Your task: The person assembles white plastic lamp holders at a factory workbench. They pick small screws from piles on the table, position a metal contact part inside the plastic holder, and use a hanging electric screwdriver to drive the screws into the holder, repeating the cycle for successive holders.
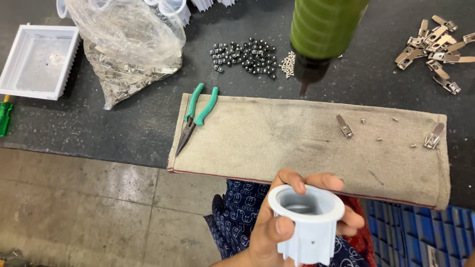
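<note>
My left hand (277,232) comes up from the bottom edge and grips a white plastic cup-shaped housing (307,222) with a flared round rim and ribbed sides. The thumb lies on the near side of the rim and the fingers wrap around the far side. The housing is upright, its open mouth facing up, held in front of the near edge of a beige cloth mat (297,143). My right hand does not show.
A green powered screwdriver (321,34) hangs tip-down over the mat's far edge. Green-handled pliers (198,116), metal clips (345,126) (433,136) and small screws lie on the mat. Behind are black nuts (245,54), a clip pile (438,42), a plastic bag (128,49) and a white tray (37,62).
</note>
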